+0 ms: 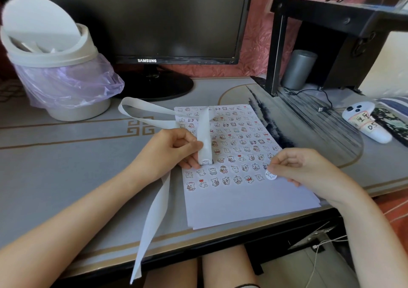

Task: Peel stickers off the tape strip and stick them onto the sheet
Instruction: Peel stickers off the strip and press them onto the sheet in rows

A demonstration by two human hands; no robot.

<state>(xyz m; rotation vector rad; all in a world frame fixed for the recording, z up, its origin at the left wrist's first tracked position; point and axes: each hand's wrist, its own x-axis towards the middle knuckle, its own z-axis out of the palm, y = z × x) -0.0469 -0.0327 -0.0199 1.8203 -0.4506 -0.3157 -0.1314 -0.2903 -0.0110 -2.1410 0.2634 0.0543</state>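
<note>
A white sheet [247, 201] lies on the desk, covered with rows of small cartoon stickers down to its lower third. A long white tape strip [204, 131] loops from the back left over the sheet, and its used tail hangs off the desk's front edge. My left hand [176, 148] grips the strip where it folds, at the sheet's left edge, with one sticker showing at the fold. My right hand [306, 168] pinches a round white sticker [270, 175] just above the right end of the last sticker rows.
A lidded waste bin [55, 66] with a purple liner stands at the back left. A dark monitor [154, 22] stands behind the sheet. At the right are a black stand [309, 33], a grey cylinder [299, 69], a white controller [364, 122] and a cable.
</note>
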